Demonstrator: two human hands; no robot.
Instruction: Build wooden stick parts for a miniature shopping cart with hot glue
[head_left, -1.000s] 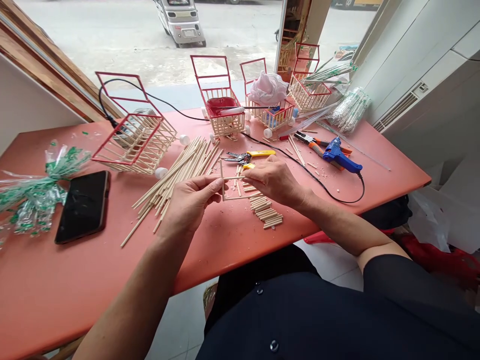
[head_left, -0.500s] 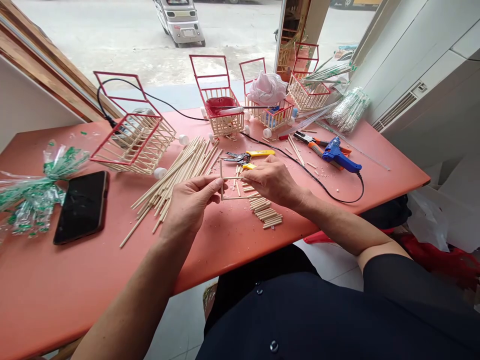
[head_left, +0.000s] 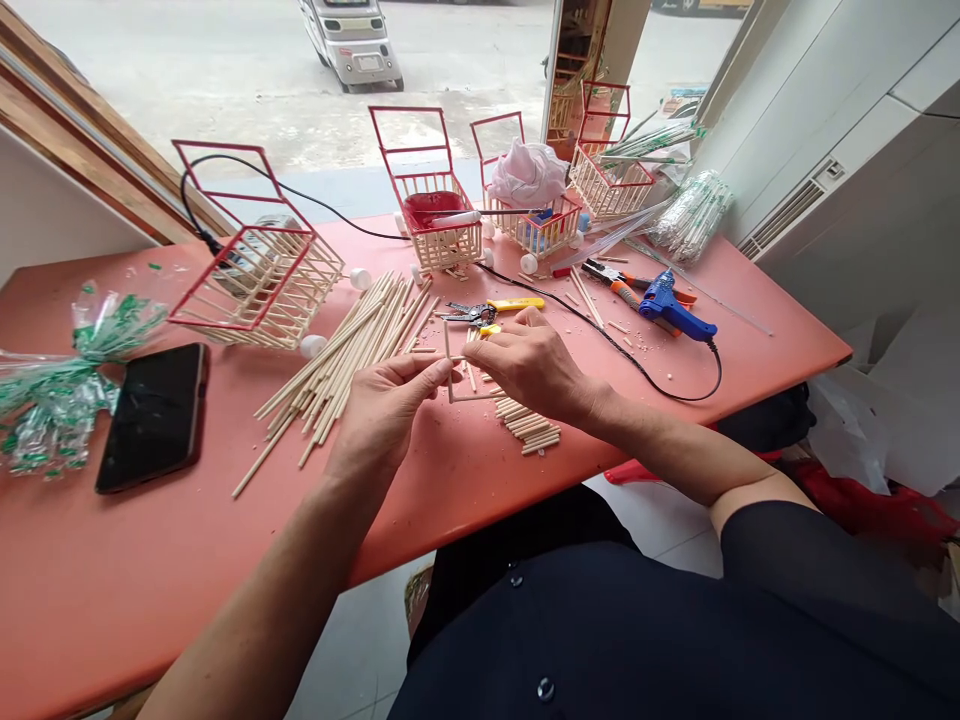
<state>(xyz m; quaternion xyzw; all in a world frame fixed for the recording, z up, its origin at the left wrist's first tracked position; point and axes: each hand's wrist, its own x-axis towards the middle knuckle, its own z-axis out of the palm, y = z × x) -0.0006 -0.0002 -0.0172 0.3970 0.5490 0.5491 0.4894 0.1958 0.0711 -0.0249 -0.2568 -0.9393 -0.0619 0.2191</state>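
Observation:
My left hand (head_left: 390, 400) pinches the upright stick of a small wooden stick frame (head_left: 450, 389) between thumb and fingers. The frame's lower stick runs right from the upright, and its far end passes behind my right hand (head_left: 536, 365). The fingers of my right hand are closed around a short crosswise stick close to the upright, mostly hidden by the fingertips. Below the right hand lies a row of short cut sticks (head_left: 534, 430). Beyond both hands rests a yellow-handled wire stripper (head_left: 514, 304). Left of them is a pile of long wooden sticks (head_left: 337, 370).
Several stick-built miniature carts (head_left: 255, 280) with red trim stand along the back of the pink table (head_left: 300, 570). A blue glue gun (head_left: 679, 310) and orange-handled pliers (head_left: 615, 280) lie at right, their cable curving nearby. A phone (head_left: 154, 415) and green-printed plastic wrappers (head_left: 97, 350) lie at left.
My right hand has moved left along the crosswise stick, closer to the upright and my left hand. The left hand keeps its pinch. The whole view has shifted slightly.

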